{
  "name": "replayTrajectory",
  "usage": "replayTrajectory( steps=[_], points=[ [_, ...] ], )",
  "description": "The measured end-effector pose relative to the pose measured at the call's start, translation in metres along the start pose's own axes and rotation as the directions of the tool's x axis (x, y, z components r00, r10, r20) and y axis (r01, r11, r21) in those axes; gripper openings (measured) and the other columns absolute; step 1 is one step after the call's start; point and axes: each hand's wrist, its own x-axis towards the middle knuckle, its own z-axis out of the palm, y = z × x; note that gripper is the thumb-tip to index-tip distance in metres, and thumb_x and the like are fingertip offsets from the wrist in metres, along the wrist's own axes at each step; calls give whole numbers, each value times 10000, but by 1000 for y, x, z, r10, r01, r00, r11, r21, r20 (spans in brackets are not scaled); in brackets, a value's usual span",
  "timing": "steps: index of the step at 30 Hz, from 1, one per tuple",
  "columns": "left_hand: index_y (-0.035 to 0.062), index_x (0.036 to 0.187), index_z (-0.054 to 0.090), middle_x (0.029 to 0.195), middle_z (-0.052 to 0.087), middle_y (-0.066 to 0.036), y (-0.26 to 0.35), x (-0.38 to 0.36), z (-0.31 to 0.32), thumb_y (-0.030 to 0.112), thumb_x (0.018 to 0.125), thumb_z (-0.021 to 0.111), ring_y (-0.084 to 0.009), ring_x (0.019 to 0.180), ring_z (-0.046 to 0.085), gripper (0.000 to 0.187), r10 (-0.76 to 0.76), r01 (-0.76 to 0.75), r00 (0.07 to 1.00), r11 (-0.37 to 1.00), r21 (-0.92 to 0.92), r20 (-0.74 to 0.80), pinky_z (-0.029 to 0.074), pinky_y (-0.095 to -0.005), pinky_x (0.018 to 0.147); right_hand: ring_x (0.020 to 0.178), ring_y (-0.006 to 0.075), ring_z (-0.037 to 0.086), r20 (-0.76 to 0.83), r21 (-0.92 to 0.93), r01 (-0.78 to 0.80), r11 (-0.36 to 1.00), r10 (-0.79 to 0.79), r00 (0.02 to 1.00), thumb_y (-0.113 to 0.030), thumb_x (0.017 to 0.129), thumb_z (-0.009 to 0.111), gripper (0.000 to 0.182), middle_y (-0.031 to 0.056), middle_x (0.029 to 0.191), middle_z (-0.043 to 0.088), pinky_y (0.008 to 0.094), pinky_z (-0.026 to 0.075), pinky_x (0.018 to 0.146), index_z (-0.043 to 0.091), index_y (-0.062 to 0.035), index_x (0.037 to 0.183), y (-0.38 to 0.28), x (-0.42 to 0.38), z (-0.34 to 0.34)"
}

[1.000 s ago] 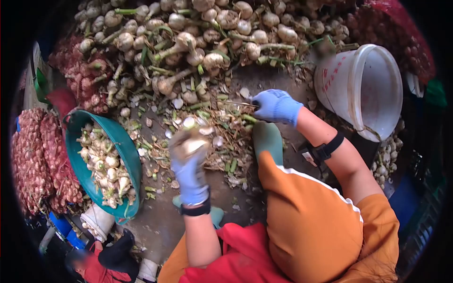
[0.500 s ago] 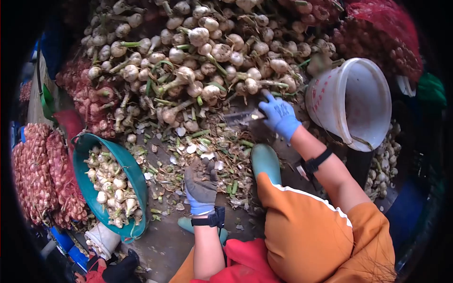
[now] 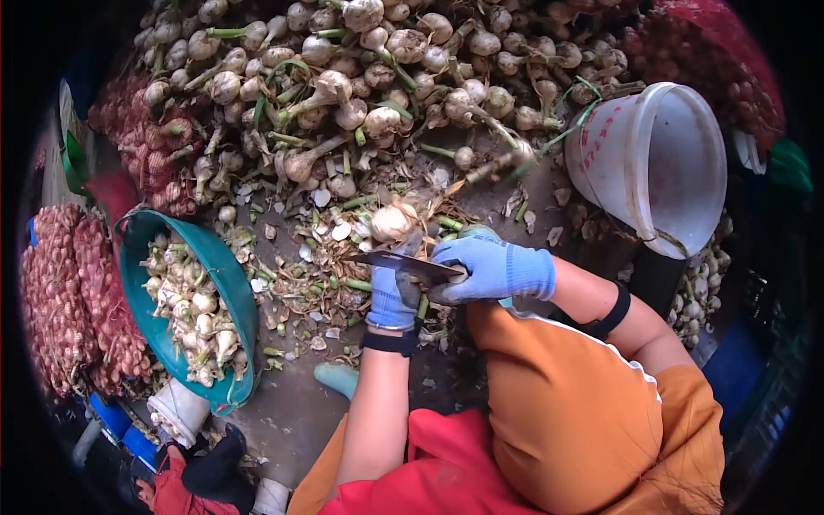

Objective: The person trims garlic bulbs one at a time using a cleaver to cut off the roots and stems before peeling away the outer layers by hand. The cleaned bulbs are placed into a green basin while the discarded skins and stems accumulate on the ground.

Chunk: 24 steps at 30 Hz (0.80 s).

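Note:
In my gloved left hand (image 3: 393, 299) is a whole garlic bulb (image 3: 392, 222), its green stem passing down beside the palm. My right hand (image 3: 493, 268), also in a blue glove, is closed around a knife (image 3: 402, 263) whose dark blade points left. The blade lies across the stem just below the bulb, and both hands are close together above the floor. Whether the blade has cut into the stem is hidden. Below them are scattered garlic stem pieces and peelings (image 3: 322, 283).
A large pile of garlic bulbs (image 3: 386, 120) spreads ahead. To the left stands a teal tub (image 3: 245, 318) of trimmed bulbs, beside red net sacks (image 3: 60, 292). A white bucket (image 3: 614, 163) leans on its side at right. Another person's red sleeve (image 3: 184, 489) shows lower left.
My right hand has come back from the pile towards my left hand with the knife. My left hand, half-curled and bare of any bulb before, now grips a garlic bulb.

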Motion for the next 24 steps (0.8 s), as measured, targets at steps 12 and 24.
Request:
replayTrajectory(
  steps=[12,24],
  points=[
    [88,1388,487,1345,566,-85,23,-62,-32,336,926,628,-227,1177,580,543,652,-472,747,381,795,130,494,-345,969,906,303,642,-157,-644,98,759,-256,954,-240,744,715,314,108,1017,577,429,535,691,592,-109,1001,-29,4,-8],
    [73,1488,216,1466,405,-139,106,-85,26,185,777,803,-276,1325,449,929,67,-84,994,971,-226,-85,380,-401,1106,694,218,672,-384,43,-392,919,377,843,-225,800,640,210,131,720,668,344,536,666,669,-44,903,43,31,-36]
  ],
)
